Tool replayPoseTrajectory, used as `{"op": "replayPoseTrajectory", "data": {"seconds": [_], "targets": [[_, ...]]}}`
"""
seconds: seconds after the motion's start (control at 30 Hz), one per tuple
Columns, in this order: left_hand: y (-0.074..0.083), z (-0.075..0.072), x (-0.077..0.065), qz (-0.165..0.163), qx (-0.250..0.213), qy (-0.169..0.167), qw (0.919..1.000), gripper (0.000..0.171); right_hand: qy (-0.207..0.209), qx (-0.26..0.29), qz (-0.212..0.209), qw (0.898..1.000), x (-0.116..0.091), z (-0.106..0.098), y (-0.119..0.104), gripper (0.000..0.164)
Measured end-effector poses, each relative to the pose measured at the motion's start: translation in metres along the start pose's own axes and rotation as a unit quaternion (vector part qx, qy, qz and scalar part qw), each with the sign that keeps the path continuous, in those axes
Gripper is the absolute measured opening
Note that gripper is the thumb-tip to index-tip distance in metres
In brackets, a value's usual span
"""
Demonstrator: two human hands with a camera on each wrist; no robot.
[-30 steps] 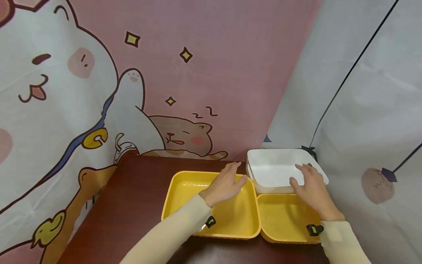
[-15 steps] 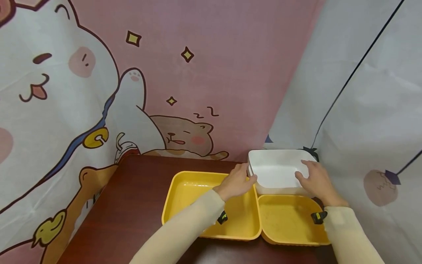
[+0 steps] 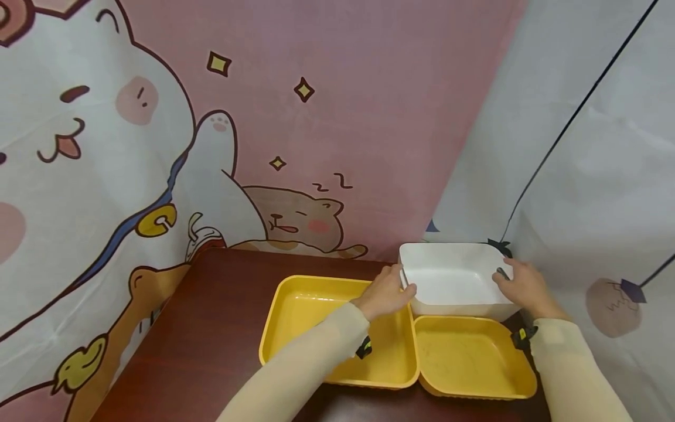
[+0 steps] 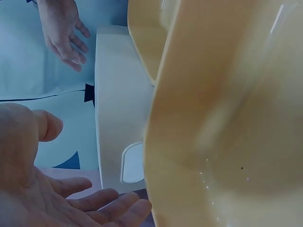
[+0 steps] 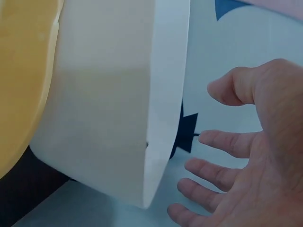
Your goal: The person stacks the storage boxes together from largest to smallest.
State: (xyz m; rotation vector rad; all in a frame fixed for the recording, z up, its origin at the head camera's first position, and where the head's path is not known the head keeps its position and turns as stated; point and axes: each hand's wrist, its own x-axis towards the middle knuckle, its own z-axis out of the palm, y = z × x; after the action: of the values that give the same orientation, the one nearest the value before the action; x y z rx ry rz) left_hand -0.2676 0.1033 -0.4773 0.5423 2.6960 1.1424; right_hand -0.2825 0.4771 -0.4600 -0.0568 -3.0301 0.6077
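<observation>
A white plastic storage bin (image 3: pixel 453 284), with nothing seen inside, stands at the back right of the table. My left hand (image 3: pixel 384 293) is at its left end, fingers outside and thumb by the front corner; in the left wrist view the fingers stretch toward the bin's oval handle hole (image 4: pixel 133 163). At the right end is my right hand (image 3: pixel 527 287), its thumb over the rim by a dark handle hole (image 3: pixel 503 273). In the right wrist view its fingers are spread and relaxed beside the bin wall. Firm contact cannot be made out for either hand.
In front of the white bin sits a small yellow tray (image 3: pixel 474 363). A larger yellow tray (image 3: pixel 300 299) lies left of it, under my left forearm. The dark red-brown table (image 3: pixel 195 328) meets a printed cartoon backdrop (image 3: pixel 390 117) behind and at the right.
Both hands have moved rightward, the left from above the large yellow tray to the white bin's left end, the right from over the bin to its right end. The view has shifted slightly.
</observation>
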Motion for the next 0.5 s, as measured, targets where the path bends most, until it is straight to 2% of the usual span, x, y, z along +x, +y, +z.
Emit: {"op": "replayPoseTrajectory", "data": {"seconds": [0.17,0.33,0.5], "targets": [[-0.001,0.007,0.004,0.009,-0.014,0.002,0.9999,0.069,-0.016,0.007,0.028,0.999,0.003,0.001,0.009,0.076],[0.002,0.013,0.007,-0.009,-0.015,0.002,0.9998,0.070,-0.033,0.019,0.058,0.998,0.003,0.003,0.013,0.080],[0.003,0.016,0.008,-0.006,-0.022,0.006,0.9997,0.067,-0.034,0.021,0.062,0.997,0.004,0.005,0.017,0.081]]}}
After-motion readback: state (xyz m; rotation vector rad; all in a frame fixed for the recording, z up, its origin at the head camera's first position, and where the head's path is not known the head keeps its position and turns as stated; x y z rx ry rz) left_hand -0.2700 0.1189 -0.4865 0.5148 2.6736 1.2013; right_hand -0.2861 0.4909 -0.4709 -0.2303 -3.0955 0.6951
